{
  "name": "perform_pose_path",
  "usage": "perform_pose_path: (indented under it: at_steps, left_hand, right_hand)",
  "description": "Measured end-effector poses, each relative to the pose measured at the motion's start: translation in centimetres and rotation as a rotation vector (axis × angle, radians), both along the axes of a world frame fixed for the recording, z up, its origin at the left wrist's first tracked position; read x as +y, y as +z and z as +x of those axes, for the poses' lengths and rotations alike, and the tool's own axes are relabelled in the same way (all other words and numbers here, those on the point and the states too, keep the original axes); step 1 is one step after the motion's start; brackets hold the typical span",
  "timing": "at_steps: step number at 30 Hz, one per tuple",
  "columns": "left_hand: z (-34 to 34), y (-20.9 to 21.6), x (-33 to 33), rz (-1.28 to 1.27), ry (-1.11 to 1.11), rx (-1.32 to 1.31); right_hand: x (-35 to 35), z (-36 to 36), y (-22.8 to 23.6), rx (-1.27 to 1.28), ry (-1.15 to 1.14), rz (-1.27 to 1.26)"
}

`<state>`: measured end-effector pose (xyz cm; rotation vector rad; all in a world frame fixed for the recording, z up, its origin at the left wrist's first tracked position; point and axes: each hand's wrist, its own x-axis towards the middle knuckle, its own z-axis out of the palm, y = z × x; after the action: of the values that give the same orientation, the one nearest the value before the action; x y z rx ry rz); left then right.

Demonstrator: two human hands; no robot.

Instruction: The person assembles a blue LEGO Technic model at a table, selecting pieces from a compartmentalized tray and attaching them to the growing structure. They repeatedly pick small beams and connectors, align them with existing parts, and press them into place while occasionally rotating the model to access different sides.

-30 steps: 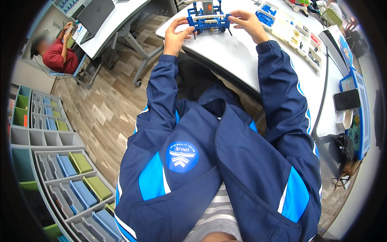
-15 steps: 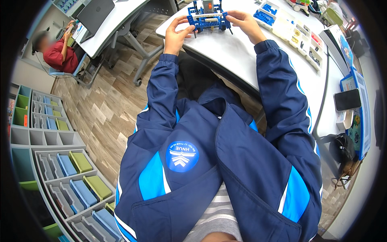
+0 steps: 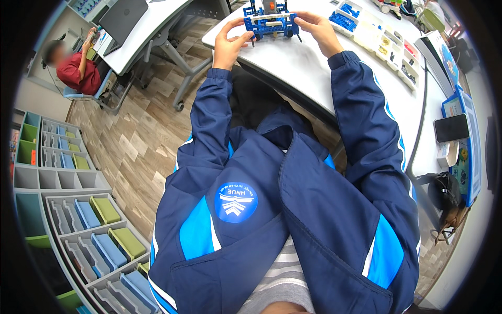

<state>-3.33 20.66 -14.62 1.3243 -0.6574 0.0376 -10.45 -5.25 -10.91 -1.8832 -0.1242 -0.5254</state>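
At the white bench (image 3: 298, 65), left hand (image 3: 226, 46) and right hand (image 3: 320, 34) hold opposite ends of a blue-and-white plastic-brick assembly (image 3: 270, 23), now shifted slightly farther from the edge, suggesting repositioning.

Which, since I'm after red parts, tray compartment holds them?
The one with red pieces, on the right edge, just beyond the near-end dark pieces; elsewhere, blue pieces and yellow pieces show instead.

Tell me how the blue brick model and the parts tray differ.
The blue model is one joined build; the parts tray is split into compartments of loose pieces. The model is mainly blue, while the tray is whitish. The left hand and right hand touch the model; neither touches the tray. Both include blue pieces.
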Motion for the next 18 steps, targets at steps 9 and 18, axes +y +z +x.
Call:
perform_pose_path:
  at_steps: [9,18]
  left_hand:
    - [0.08,0.03,-0.13,-0.027,-0.018,-0.008]
    - [-0.45,0.49,0.06,-0.011,-0.017,-0.012]
  right_hand:
    - [0.15,0.01,-0.47,0.030,0.015,0.046]
    - [0.52,-0.27,-0.50,0.058,0.058,0.205]
